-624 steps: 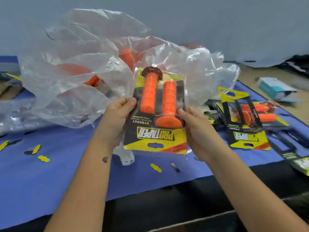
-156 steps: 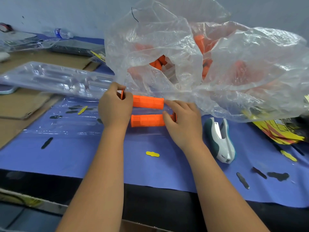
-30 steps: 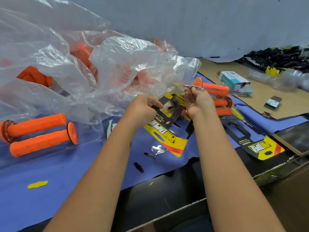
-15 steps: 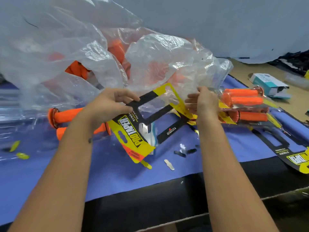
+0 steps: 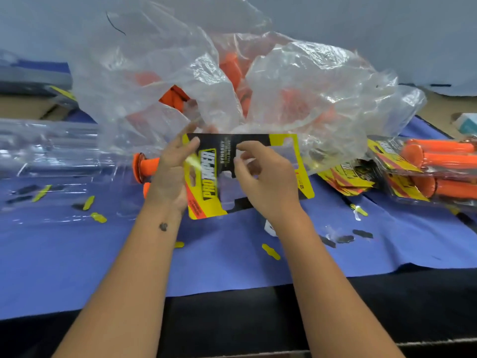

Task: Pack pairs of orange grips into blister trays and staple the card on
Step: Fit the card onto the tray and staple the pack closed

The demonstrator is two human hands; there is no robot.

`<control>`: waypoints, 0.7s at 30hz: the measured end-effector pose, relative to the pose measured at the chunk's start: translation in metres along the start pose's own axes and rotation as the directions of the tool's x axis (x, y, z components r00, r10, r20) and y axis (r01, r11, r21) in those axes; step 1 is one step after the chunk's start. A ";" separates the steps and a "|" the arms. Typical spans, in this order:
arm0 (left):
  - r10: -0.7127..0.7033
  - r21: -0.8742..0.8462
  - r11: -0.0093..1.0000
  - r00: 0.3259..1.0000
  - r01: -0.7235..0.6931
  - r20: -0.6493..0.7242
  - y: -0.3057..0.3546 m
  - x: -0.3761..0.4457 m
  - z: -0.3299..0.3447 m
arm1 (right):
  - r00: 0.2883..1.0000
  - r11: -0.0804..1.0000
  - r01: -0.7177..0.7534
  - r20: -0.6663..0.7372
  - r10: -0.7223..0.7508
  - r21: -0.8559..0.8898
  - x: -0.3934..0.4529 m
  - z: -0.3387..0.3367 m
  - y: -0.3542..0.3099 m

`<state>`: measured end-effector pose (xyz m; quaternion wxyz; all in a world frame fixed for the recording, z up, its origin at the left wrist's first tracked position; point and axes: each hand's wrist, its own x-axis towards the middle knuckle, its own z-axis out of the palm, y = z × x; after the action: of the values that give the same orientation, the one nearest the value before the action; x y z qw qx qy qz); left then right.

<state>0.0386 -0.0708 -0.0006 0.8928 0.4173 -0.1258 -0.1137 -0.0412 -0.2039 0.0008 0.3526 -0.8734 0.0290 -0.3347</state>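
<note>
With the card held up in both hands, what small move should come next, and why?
Probably lower the card leftward onto the orange grips behind the left hand: both hands, right hand included, hold it above the cloth, cutout window empty.

**Workbench setup, pale wall behind**

Plain grey-blue wall [image 5: 387,27] runs across the back, no windows showing. Table has a blue cloth [image 5: 77,267] over it, with a black front edge [image 5: 232,319]. Bare tan tabletop [image 5: 25,107] peeks out far left. Light's soft and even.
</note>
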 end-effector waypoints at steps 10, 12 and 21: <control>-0.138 -0.083 0.981 0.931 0.175 0.338 0.001 -0.012 0.007 | 0.986 0.997 0.066 0.149 -0.072 0.040 -0.001 0.003 0.006; -0.120 -0.034 0.990 0.940 0.138 0.319 -0.004 -0.012 0.007 | 0.989 0.998 0.041 0.137 -0.047 0.042 -0.001 0.003 0.007; 0.059 0.146 0.986 0.985 -0.083 0.161 -0.021 -0.014 0.025 | 0.969 0.839 -0.244 0.154 0.192 0.487 0.002 -0.006 0.012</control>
<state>0.0155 -0.0976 -0.0026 0.8492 0.4694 -0.2183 -0.1042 -0.0412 -0.2168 -0.0024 0.6042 -0.7580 0.0226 -0.2447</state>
